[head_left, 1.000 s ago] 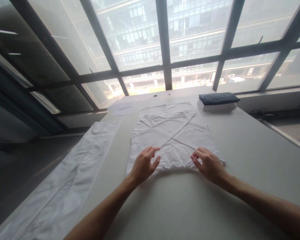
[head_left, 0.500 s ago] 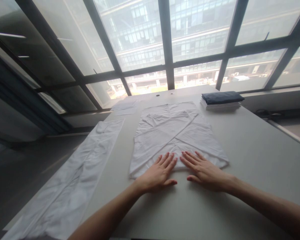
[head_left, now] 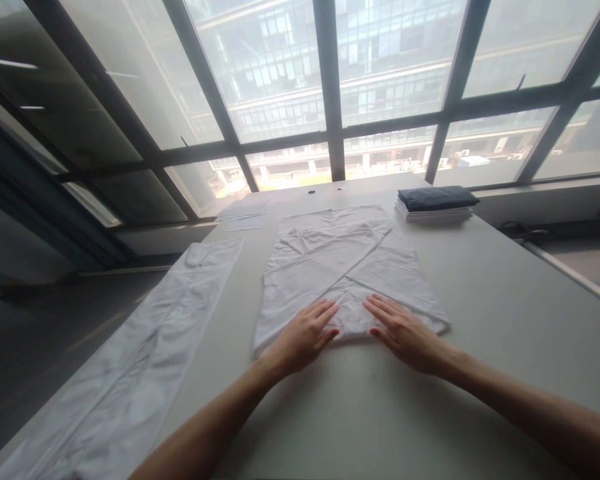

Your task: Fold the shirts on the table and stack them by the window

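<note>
A white garment (head_left: 340, 260), folded into a rough rectangle with crossing layers and wrinkles, lies flat on the white table (head_left: 360, 413). At its near edge, left of the middle, is my left hand (head_left: 303, 337), open with the fingers stretched out over the cloth. My right hand (head_left: 405, 333) rests at the same edge a little to the right, also open, its fingers pointing inward and away from me. A strip of cloth shows between the two hands. Whether the palms press down cannot be made out.
Another white garment (head_left: 130, 360) lies lengthwise along the table's left side. A stack of folded cloth with a dark blue piece (head_left: 437, 197) on top stands at the far right. White sheets (head_left: 245, 215) lie at the far left. Large windows (head_left: 275, 67) rise behind the table.
Both hands have drawn slightly apart, and the thumbs have moved from the bare table up to the garment's near edge. The view has shifted a little to the right.
</note>
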Demonstrator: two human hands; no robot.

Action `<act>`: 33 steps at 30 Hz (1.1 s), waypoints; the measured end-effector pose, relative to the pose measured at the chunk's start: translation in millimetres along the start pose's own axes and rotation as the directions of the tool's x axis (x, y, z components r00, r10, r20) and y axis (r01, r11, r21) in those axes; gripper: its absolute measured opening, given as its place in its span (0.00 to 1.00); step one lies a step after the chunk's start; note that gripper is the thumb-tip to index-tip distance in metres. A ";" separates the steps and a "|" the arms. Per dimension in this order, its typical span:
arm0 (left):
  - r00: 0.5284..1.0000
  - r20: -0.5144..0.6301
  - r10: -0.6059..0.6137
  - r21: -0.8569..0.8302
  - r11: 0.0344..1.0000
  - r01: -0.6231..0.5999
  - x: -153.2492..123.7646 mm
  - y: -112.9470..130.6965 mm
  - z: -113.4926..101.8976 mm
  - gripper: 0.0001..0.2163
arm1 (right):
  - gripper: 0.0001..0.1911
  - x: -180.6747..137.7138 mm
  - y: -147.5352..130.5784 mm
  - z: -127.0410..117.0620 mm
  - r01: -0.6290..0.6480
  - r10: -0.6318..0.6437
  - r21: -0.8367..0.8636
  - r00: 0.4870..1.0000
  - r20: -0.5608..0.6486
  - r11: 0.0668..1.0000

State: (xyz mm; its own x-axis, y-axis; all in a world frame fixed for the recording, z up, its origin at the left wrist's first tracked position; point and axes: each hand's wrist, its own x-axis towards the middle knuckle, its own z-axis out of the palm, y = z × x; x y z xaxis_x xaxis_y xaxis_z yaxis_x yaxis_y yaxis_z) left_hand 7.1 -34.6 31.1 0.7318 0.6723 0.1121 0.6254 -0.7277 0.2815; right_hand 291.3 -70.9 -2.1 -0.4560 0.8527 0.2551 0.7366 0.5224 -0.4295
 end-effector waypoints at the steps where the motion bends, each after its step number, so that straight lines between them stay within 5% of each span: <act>1: 0.998 -0.058 -0.006 -0.021 1.000 0.005 1.2 -2.3 -1.3 0.22 | 0.29 -0.2 -0.7 -0.3 0.018 -0.018 0.011 1.000 -0.008 1.000; 4: 0.994 -0.096 0.047 -0.051 0.997 -0.052 2.7 -5.4 -1.2 0.22 | 0.29 -0.9 -3.1 -1.9 0.125 -0.125 0.038 0.992 0.010 0.991; 10: 0.976 0.166 0.144 -0.008 0.989 -0.145 -0.5 -4.5 11.0 0.30 | 0.29 1.0 -2.9 -5.0 0.292 -0.309 0.135 0.943 0.128 0.947; 20: 0.958 0.239 0.158 -0.055 0.987 -0.149 0.7 -12.8 5.2 0.30 | 0.15 1.8 1.0 -15.5 0.245 -0.258 0.172 0.965 0.055 0.954; 27: 0.967 0.199 0.159 -0.094 0.985 -0.143 -1.0 -9.1 -0.1 0.31 | 0.12 3.1 20.3 -14.8 0.058 -0.022 0.152 0.973 -0.228 0.987; 33: 0.970 0.167 0.174 -0.084 0.983 -0.161 -1.1 0.5 -2.8 0.32 | 0.09 0.8 8.7 -22.0 0.276 -0.257 0.201 0.960 -0.114 0.940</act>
State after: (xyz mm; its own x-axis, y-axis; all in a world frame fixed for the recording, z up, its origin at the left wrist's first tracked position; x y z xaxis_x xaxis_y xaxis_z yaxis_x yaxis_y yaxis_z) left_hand 5.9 -35.3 33.7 0.8641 0.5034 -0.0019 0.4741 -0.8126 0.3391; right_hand 308.3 -65.4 13.4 -0.5702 0.6847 0.4540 0.4658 0.7247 -0.5078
